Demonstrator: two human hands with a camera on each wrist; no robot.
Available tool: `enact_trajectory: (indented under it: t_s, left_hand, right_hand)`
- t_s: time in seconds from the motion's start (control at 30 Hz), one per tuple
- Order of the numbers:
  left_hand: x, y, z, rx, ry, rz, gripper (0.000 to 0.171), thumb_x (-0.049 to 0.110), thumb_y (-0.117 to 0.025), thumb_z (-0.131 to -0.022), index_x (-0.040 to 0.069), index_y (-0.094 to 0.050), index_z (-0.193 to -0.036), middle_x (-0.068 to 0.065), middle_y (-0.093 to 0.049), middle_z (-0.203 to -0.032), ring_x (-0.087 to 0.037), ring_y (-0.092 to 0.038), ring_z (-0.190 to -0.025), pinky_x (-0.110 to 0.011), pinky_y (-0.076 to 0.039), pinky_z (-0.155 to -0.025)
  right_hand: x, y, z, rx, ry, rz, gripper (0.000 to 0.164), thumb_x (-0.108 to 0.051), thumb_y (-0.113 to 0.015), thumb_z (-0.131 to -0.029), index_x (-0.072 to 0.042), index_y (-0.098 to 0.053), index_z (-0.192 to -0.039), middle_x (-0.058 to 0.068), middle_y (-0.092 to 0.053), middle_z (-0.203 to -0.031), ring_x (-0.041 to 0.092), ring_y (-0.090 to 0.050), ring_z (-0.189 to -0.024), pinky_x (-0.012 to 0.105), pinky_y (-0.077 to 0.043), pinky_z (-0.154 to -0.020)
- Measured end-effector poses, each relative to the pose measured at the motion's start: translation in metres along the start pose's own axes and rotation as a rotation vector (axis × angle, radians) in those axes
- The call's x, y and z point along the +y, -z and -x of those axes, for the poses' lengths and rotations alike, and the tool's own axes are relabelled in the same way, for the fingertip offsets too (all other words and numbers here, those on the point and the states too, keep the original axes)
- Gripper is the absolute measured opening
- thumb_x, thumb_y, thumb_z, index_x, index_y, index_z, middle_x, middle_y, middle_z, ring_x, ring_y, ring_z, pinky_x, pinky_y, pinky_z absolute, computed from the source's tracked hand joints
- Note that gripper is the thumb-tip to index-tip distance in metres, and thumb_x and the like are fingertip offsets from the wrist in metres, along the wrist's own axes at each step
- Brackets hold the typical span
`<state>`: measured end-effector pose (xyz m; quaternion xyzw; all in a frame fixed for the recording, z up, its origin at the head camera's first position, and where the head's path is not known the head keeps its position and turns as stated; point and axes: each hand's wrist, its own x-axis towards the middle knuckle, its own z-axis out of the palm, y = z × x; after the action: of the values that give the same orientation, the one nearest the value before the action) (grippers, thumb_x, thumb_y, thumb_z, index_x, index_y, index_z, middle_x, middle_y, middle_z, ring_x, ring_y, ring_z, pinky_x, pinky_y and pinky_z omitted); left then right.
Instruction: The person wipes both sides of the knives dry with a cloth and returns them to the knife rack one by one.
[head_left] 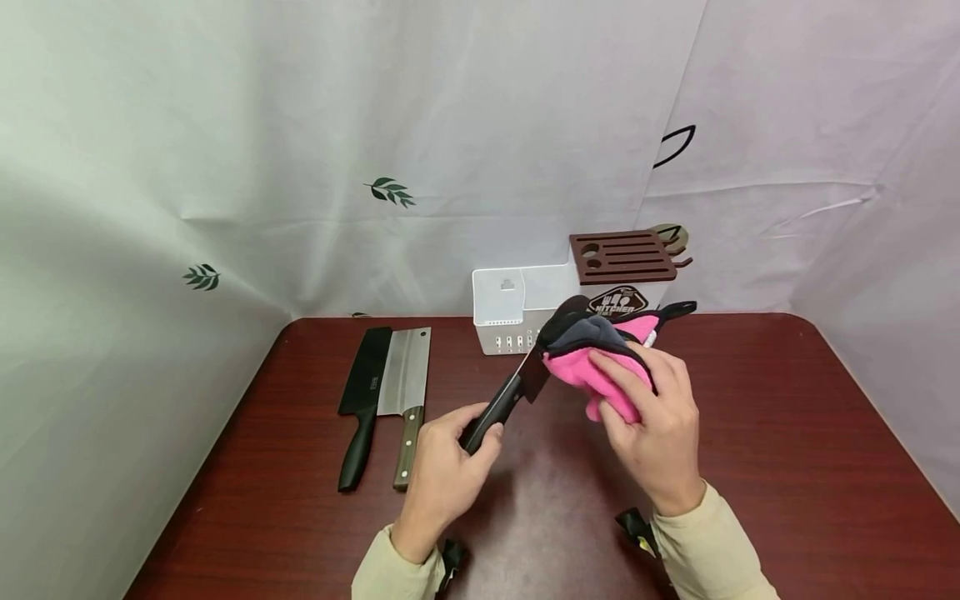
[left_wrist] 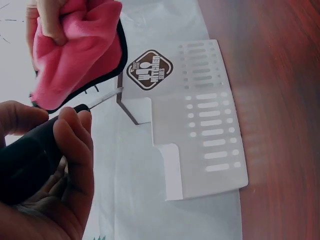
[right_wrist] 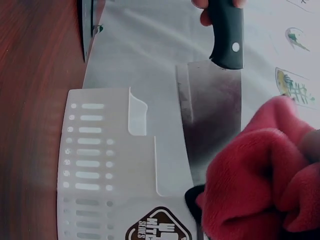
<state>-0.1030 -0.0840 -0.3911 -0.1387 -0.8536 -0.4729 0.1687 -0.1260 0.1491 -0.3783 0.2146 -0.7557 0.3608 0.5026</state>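
Observation:
My left hand [head_left: 447,477] grips the black handle of a knife [right_wrist: 212,107] with a broad metal blade, held up above the table. In my right hand [head_left: 660,429] is a pink and grey cloth [head_left: 600,367] with black edging, bunched against the far part of the blade. The cloth hides the blade's end in the head view. To the left on the table lie a black cleaver [head_left: 366,375] and, beside it, a steel cleaver [head_left: 405,371] with a wooden handle.
A white knife holder [head_left: 498,317] with slots in its wall stands at the table's back edge. Its brown slotted top [head_left: 622,257] is at the right end, with hooks on the side. Pale curtains [head_left: 450,125] hang behind the dark red table [head_left: 810,433].

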Motion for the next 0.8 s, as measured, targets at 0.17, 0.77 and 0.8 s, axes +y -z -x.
enact_trajectory:
  t_s: [0.17,0.77,0.8]
  left_hand:
    - [0.001,-0.0005,-0.0002,0.022,0.009,0.018,0.018,0.009,-0.073,-0.084,0.01,-0.075,-0.101,0.011,-0.061,-0.066,-0.002,-0.048,-0.05,-0.021,-0.039,-0.043]
    - [0.0034,-0.0041,0.0015,-0.007,0.058,0.146,0.017,0.007,-0.073,-0.086,0.009,-0.074,-0.103,0.013,-0.063,-0.064,-0.001,-0.057,-0.048,-0.021,-0.044,-0.042]
    - [0.0035,-0.0042,0.0016,-0.01,0.062,0.147,0.016,0.008,-0.074,-0.086,0.009,-0.074,-0.103,0.013,-0.063,-0.063,-0.002,-0.057,-0.048,-0.021,-0.045,-0.042]
  right_hand:
    - [-0.0003,-0.0014,0.0006,-0.036,0.045,0.003,0.038,-0.011,-0.061,-0.082,-0.006,-0.075,-0.116,0.023,-0.067,-0.113,0.045,-0.056,-0.097,0.026,-0.039,-0.099]
    - [-0.0043,-0.0024,0.0077,-0.359,0.188,0.0,0.043,-0.013,-0.066,-0.077,-0.021,-0.077,-0.118,0.005,-0.062,-0.136,0.031,-0.058,-0.104,0.034,-0.043,-0.045]
    - [-0.0045,-0.0024,0.0083,-0.379,0.19,-0.011,0.045,-0.012,-0.068,-0.075,-0.021,-0.077,-0.119,0.004,-0.062,-0.137,0.03,-0.058,-0.106,0.032,-0.043,-0.045]
